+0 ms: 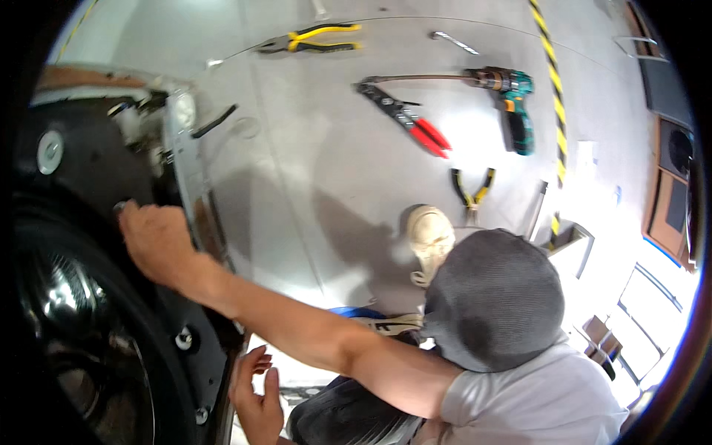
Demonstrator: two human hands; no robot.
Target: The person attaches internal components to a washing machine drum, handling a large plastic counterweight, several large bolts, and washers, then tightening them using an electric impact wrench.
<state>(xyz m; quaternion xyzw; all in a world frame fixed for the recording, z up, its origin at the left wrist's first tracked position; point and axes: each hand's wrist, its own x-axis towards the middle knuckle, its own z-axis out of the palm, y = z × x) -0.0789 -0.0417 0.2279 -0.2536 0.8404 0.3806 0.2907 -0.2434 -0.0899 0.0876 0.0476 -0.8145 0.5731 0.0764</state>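
My left hand (256, 404) is low in the frame, beside the edge of a dark machine. Its fingers are loosely bent with the thumb apart, and it holds nothing I can see. My right hand does not show. The machine (202, 326) has a black round rim (111, 274) and several bolt heads. From the right, a co-worker in a grey cap (493, 300) stretches an arm across to it. The co-worker's closed hand (159, 241) is at a small shiny fitting (121, 207) on the black panel; the fingers partly hide what they grip.
Yellow-black pliers (308, 38), red-handled pliers (408, 119), smaller yellow-black pliers (473, 194), a green cordless drill (512, 104) with a long bit and a small metal tool (454, 42) lie on the grey floor. Striped tape (555, 81) runs past them. The co-worker's shoe (430, 241) is near.
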